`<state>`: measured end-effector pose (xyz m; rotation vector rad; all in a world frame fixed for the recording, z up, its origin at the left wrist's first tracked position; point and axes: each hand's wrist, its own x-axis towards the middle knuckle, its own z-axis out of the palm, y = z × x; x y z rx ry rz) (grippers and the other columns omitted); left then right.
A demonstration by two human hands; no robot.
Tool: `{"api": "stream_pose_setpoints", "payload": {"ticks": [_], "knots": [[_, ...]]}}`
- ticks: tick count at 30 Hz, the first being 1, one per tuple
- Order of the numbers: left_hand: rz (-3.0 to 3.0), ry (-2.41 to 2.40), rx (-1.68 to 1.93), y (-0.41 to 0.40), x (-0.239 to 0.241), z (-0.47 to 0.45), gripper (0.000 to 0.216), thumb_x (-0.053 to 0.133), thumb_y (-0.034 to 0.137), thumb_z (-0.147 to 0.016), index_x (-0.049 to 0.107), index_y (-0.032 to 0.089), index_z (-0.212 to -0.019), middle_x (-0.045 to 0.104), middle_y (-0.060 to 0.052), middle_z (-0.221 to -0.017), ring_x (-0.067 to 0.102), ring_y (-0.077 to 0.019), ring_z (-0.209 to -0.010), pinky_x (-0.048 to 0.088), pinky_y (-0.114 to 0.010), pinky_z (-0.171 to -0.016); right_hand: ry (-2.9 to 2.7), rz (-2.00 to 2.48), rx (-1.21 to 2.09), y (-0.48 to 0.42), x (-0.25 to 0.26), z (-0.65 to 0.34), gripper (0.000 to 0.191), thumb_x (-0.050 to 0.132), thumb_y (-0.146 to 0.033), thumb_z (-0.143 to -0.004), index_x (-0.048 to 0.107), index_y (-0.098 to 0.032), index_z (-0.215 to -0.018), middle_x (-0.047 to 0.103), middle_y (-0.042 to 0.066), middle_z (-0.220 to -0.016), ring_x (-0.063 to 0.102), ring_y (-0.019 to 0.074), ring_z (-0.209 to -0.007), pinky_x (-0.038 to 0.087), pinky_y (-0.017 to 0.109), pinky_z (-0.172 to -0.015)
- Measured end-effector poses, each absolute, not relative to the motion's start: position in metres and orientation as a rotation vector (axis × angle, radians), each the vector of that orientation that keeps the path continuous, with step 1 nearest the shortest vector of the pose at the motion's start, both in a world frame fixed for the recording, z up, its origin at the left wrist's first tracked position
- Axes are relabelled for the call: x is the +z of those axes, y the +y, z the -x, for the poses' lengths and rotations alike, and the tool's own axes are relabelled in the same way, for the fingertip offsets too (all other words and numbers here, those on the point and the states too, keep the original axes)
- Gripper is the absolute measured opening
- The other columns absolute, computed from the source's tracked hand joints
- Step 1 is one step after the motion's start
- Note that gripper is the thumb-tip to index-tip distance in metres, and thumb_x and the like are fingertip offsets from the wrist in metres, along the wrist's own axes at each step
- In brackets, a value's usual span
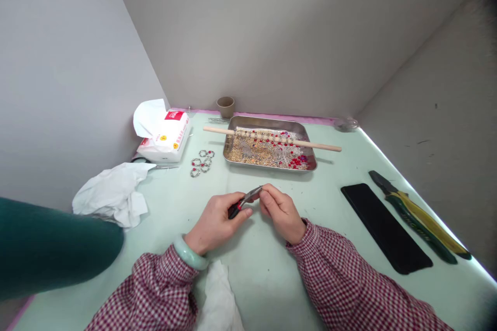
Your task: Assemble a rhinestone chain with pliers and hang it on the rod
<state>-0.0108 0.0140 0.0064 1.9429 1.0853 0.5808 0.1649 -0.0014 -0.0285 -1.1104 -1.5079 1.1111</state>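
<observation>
My left hand point(218, 220) is closed around small pliers point(244, 201) with black and red handles, their metal jaws pointing up and right. At the tip of the jaws, the thumb and fingers of my right hand point(280, 209) are pinched together; whatever they hold is too small to make out. Beyond my hands stands a metal tray point(267, 168) of gold, clear and red beads. A wooden stick point(324, 147) with several beaded rings around it lies across the tray. Left of the tray, several beaded rings point(202, 163) rest on the table.
A tissue pack point(166, 137) and crumpled tissue point(111, 194) are at left, near a dark green cylinder point(58, 248). A small cup point(225, 107) stands behind the tray. At right lie a black phone-like slab point(384, 225) and large green-yellow pliers point(419, 217). Another tissue point(220, 300) lies in front.
</observation>
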Motion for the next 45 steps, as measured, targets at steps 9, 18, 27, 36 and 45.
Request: {"api": "stream_pose_setpoints", "payload": {"ticks": [9,18,27,36,45], "knots": [[-1.858,0.855,0.452,0.017,0.009,0.018,0.027,0.046,0.039,-0.087,0.057,0.015,-0.086,0.044,0.003,-0.066,0.037,-0.0108,-0.062,0.03,-0.023,-0.058,-1.562,1.066,1.138,-0.003,-0.025,-0.169,0.026,0.039,-0.034,-0.094,0.053,-0.018,-0.08,0.04,-0.005,-0.053,0.035,0.0077,-0.047,0.029,0.021,-0.048],[-2.024,1.113,0.574,0.013,0.002,0.01,0.02,0.047,0.034,-0.086,0.057,0.016,-0.085,0.045,0.003,-0.064,0.039,-0.011,-0.059,0.03,-0.023,-0.056,-1.352,1.042,1.425,-0.001,-0.018,-0.165,0.029,0.038,-0.038,-0.093,0.053,-0.017,-0.081,0.033,-0.008,-0.046,0.025,0.0063,-0.042,0.021,0.021,-0.043],[-2.47,1.455,0.53,0.014,-0.003,0.011,0.017,0.043,0.018,-0.085,0.056,0.019,-0.096,0.055,-0.003,-0.082,0.05,-0.0177,-0.075,0.035,-0.028,-0.064,-1.25,1.083,1.355,-0.004,-0.024,-0.16,0.029,0.041,-0.038,-0.092,0.055,-0.016,-0.078,0.034,-0.008,-0.047,0.026,0.0061,-0.043,0.02,0.021,-0.042],[-2.377,1.446,0.766,0.017,-0.002,0.013,0.016,0.045,0.017,-0.085,0.053,0.018,-0.099,0.055,-0.005,-0.084,0.051,-0.019,-0.078,0.039,-0.03,-0.068,-1.253,1.12,1.343,0.0,-0.027,-0.158,0.03,0.04,-0.038,-0.092,0.055,-0.016,-0.079,0.035,-0.007,-0.047,0.028,0.0067,-0.043,0.023,0.02,-0.043],[-2.415,1.202,0.739,0.013,0.0,0.01,0.007,0.043,0.014,-0.082,0.048,0.017,-0.08,0.051,-0.004,-0.078,0.047,-0.017,-0.073,0.036,-0.027,-0.064,-1.606,1.215,1.243,0.0,-0.023,-0.152,0.024,0.044,-0.032,-0.089,0.059,-0.016,-0.079,0.044,-0.005,-0.052,0.039,0.0075,-0.047,0.032,0.02,-0.046]]}}
